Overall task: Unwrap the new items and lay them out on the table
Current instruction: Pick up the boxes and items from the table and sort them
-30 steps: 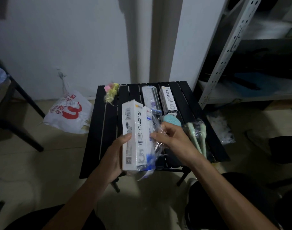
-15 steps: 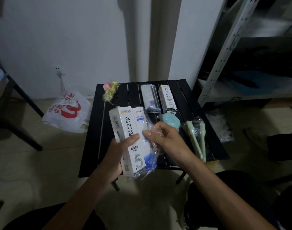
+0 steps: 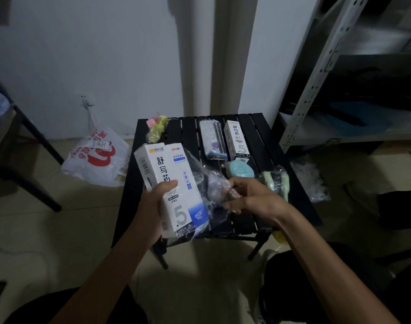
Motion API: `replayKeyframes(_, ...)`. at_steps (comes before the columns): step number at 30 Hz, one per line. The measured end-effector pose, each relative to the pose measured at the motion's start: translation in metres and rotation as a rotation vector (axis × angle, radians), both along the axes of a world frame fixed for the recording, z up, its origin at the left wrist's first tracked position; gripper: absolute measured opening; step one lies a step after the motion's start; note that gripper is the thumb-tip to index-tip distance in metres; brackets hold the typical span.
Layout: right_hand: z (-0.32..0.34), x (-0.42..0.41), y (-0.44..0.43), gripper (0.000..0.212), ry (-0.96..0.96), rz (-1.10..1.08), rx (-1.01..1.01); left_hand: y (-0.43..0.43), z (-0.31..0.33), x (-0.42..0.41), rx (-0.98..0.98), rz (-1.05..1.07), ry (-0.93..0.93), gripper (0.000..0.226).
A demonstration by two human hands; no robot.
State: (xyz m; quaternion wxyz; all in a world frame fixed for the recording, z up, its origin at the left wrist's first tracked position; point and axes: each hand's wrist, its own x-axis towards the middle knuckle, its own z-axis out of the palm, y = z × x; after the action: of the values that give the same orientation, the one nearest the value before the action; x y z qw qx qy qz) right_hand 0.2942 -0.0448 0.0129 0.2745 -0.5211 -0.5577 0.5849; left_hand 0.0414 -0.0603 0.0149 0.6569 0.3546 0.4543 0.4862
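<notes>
My left hand (image 3: 154, 206) grips a white box of pen refills (image 3: 169, 183), tilted, above the front left of the small black slatted table (image 3: 258, 134). Clear plastic wrap (image 3: 209, 185) hangs off the box's right side, and my right hand (image 3: 249, 197) pinches that wrap. On the table lie a second white refill box (image 3: 237, 139), a clear packet with a blue end (image 3: 211, 139), a round teal item (image 3: 240, 169), a wrapped pale green pair of handles (image 3: 275, 181) and a yellow and pink packet (image 3: 156, 127).
A white plastic bag with red print (image 3: 97, 157) lies on the floor left of the table. A grey metal shelf rack (image 3: 316, 73) stands at the right, with crumpled clear plastic (image 3: 309, 178) on the floor below it. A dark chair leg (image 3: 36, 134) is at far left.
The box has tipped from upright to tilted and turned its printed front towards me. My right hand has pulled the clear wrap off to the right of the box.
</notes>
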Motion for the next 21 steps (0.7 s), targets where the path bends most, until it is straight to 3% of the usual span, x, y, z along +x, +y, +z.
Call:
replayKeyframes(6,-0.005,0.002,-0.001,0.023,0.073,-0.117,0.032,0.001,0.001,-0.003,-0.064,-0.061,-0.124,0.048)
replayKeyframes(9,-0.005,-0.005,-0.003,0.055,0.321,-0.107,-0.125,0.001,-0.001,-0.001,-0.086,-0.092,-0.136,0.051)
replayKeyframes(11,-0.003,-0.004,-0.004,0.064,0.448,-0.061,-0.225,0.001,-0.002,-0.001,-0.084,-0.101,-0.147,0.045)
replayKeyframes(13,-0.001,-0.001,-0.005,0.062,0.537,0.067,-0.254,0.001,-0.002,-0.003,-0.088,-0.106,-0.132,0.047)
replayKeyframes(15,0.001,-0.001,-0.007,0.058,0.571,0.141,-0.261,0.001,-0.002,-0.005,-0.115,-0.133,-0.115,0.064)
replayKeyframes(20,0.001,-0.015,-0.008,0.014,0.468,-0.11,-0.186,-0.002,-0.004,-0.007,-0.167,-0.218,-0.095,0.073)
replayKeyframes(21,-0.001,-0.017,-0.007,0.014,0.46,-0.159,-0.161,-0.002,-0.004,-0.006,-0.167,-0.229,-0.096,0.074)
